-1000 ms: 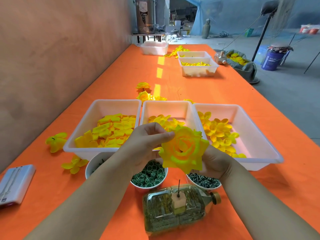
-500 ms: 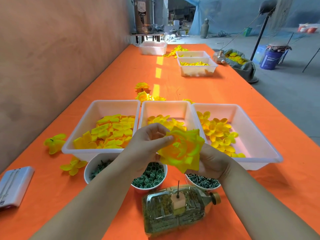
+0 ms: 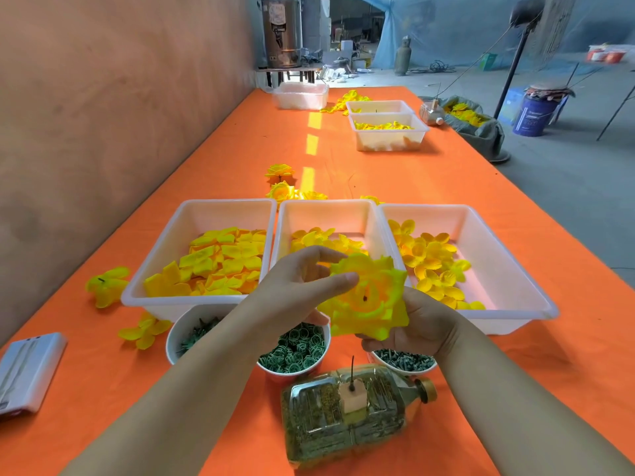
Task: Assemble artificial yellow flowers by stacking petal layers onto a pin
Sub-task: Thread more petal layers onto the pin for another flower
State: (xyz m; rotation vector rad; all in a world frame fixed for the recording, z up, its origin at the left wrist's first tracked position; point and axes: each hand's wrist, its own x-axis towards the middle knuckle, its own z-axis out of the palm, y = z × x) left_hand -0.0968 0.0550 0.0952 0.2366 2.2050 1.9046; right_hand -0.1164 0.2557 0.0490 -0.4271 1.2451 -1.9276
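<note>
Flower (image 3: 367, 297): held above the near pin (image 3: 353, 371), maybe for fluffing.
Left hand (image 3: 299, 290): pinches its left edge.
Right hand (image 3: 421, 324): grips it underneath.

We hold a layered yellow fabric flower (image 3: 369, 298) in both hands: our left hand (image 3: 299, 290) pinches its left edge, our right hand (image 3: 421, 326) cradles it from beneath. Just nearer than the grip, a thin dark pin (image 3: 353, 371) stands upright in a pale foam cube (image 3: 351, 397) on a clear plastic bottle (image 3: 323, 431). Beyond the grip sit three white plastic trays (image 3: 326, 218).
</note>
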